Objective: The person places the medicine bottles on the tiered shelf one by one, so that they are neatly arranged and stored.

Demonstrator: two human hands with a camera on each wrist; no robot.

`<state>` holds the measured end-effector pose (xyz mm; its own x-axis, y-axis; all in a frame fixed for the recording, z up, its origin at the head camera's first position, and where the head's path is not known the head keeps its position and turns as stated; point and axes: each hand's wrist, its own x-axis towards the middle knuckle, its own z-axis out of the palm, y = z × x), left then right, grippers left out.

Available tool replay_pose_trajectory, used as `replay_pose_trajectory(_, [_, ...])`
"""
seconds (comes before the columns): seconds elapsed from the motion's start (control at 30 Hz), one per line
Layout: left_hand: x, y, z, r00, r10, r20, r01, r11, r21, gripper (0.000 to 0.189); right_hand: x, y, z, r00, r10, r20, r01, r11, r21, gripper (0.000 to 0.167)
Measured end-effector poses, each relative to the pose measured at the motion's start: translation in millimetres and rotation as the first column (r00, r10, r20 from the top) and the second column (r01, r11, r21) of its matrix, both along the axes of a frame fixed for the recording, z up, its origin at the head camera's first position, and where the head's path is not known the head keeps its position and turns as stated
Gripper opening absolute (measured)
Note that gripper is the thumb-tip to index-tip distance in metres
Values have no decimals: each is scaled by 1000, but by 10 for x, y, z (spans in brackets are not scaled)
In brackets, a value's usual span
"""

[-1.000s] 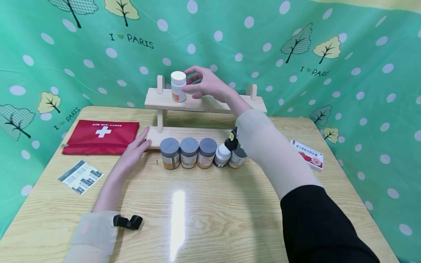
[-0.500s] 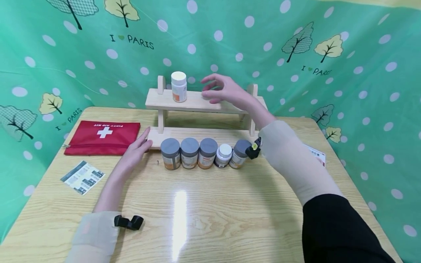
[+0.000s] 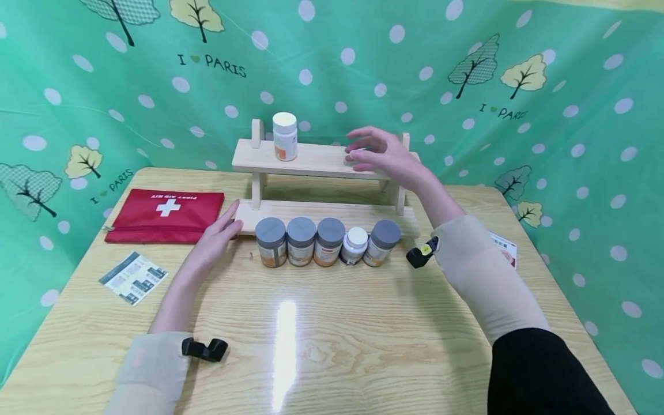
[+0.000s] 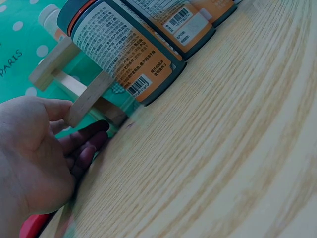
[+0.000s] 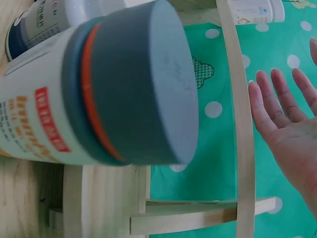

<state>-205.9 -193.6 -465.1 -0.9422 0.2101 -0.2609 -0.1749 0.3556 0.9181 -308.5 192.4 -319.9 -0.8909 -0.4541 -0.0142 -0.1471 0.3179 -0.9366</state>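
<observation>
A white pill bottle [image 3: 285, 137] with an orange patch stands upright near the left end of the upper board of a two-tier wooden shelf [image 3: 321, 158]. My right hand [image 3: 386, 153] hovers near that board's right end, fingers spread and loosely bent, holding nothing. At the lower board's left end, my left hand [image 3: 218, 233] holds the shelf; the left wrist view shows the thumb against the wooden end [image 4: 91, 98] and the fingers bent below it. In front of the shelf several grey-lidded jars [image 3: 271, 242] and one white-capped bottle [image 3: 355, 245] stand in a row.
A red first aid kit pouch [image 3: 166, 216] lies left of the shelf, with a printed card [image 3: 133, 278] in front of it. On the right, a small medicine box [image 3: 504, 248] is partly hidden by the right sleeve. A green dotted cloth [image 3: 332, 69] hangs behind the table.
My right hand has moved away from the white bottle, rightward along the upper board. The bottle stays standing there. My left hand remains at the shelf's left end.
</observation>
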Motion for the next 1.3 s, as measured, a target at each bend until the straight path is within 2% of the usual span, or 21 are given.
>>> replay_pose_trajectory(0.2, [4,0,13,1000,2,-11,-2,1000,5,65,93,145,-48,1000,-2,-18,1,999,-33,50])
replay_pose_trajectory(0.47, [26,8,27,1000,3,-11,-3,1000,6,65,292,274,-168,994,-37,-107,30,997,-66,52])
replay_pose_trajectory(0.7, [22,3,17,1000,5,-13,-5,1000,-4,65,440,388,-325,995,-29,-91,14,987,-163,50])
replay_pose_trajectory(0.9, [8,5,-9,1000,3,-18,-3,1000,-14,64,612,548,-512,997,2,-79,-17,981,-192,47])
replay_pose_trajectory(1.03, [2,3,-4,1000,5,-19,-6,1000,-19,64,725,633,-607,996,45,-75,-59,979,-196,49])
replay_pose_trajectory(1.3, [9,-2,0,1000,10,-21,-10,1000,-17,64,847,778,-785,986,146,-80,-151,986,-65,57])
